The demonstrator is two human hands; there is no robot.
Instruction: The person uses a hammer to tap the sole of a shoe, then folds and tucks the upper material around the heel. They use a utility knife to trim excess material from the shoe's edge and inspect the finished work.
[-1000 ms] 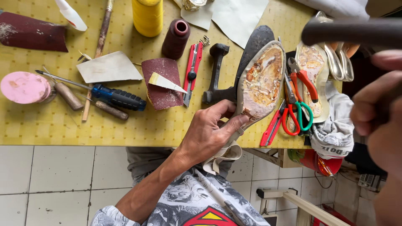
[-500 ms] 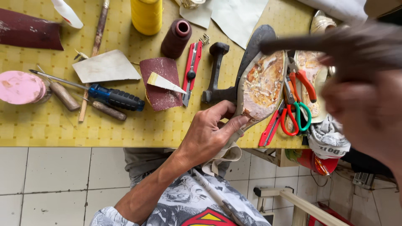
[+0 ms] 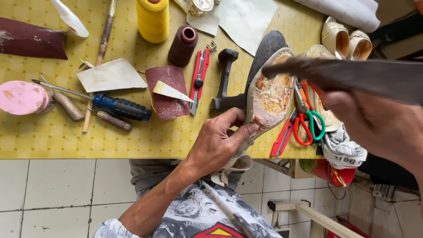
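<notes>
The left hand holds a shoe by its rear part, with the sole turned up. The thumb lies along the edge of the sole and the other fingers close around the shoe from below, so the grip is firm and narrow. The shoe rests on a dark iron last at the near edge of the table. The sole shows patches of old yellow and brown glue.

The right hand is close to the camera and blurred. It is closed on the handle of a dark tool, whose long shape crosses above the toe of the shoe. Whether the tool touches the sole cannot be told.

Just right of the shoe lie scissors with red and green handles, and a cloth is beside them. Left of the shoe stands a small black hammer, then a red cutter, a piece of dark sandpaper, and a blue screwdriver. A yellow thread spool and a brown spool stand farther back. A pink round lid is at the left end of the table.
</notes>
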